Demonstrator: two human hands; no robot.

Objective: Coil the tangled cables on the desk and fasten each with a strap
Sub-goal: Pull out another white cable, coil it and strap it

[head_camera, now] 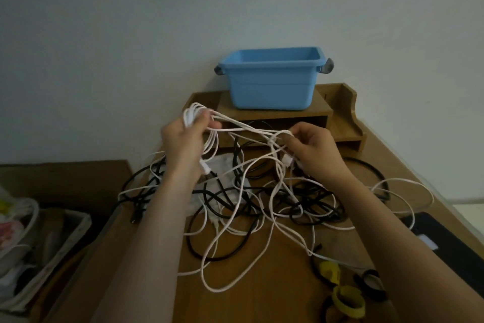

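Aloft, left hand (pixel 183 142) fingers (pixel 204 121) tight round white cable (pixel 191 113) (right hand (pixel 311 147) likewise)

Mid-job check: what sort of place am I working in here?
Probably a home desk or study corner: a wooden desk against a plain wall, a wooden shelf organiser holding a blue plastic bin, and tangled cables spread across the top.

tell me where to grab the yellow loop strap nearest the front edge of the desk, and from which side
Take the yellow fabric strap across its band at the right wall, coming from above: it lies curled as an open ring on the wooden desk, so one finger should fit inside and the thumb outside. The right hand is nearer but pinches the white cable.
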